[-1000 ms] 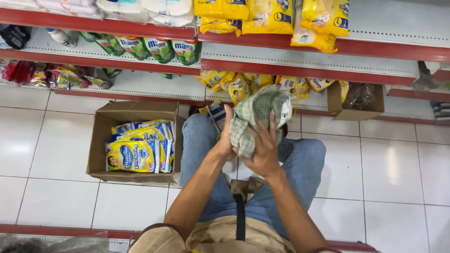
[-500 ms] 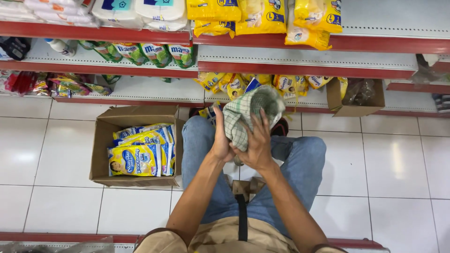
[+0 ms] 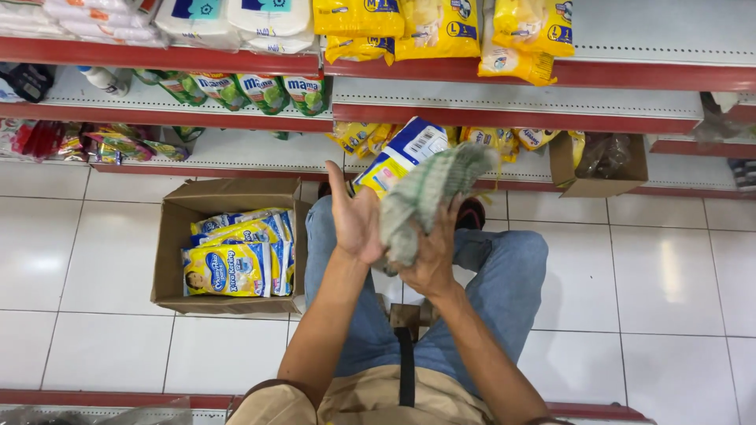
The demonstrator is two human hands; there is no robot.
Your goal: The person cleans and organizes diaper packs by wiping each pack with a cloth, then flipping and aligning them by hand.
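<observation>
Head view looks down on a seated person in jeans, facing red-edged shelves. Their right hand [image 3: 431,256] grips a green-and-white checked cloth [image 3: 425,197] from below, fingers closed round its lower end, while the left hand [image 3: 356,216] is open, palm pressed flat against a yellow-and-blue packet [image 3: 402,157] held up behind the cloth. That packet sits above the knees, its long axis tilted, top corner pointing up and right toward the lower shelf [image 3: 504,169]. Judging by the cardboard box [image 3: 169,260] on the floor at the left, several similar packets are left inside it, so the work looks partway done.
</observation>
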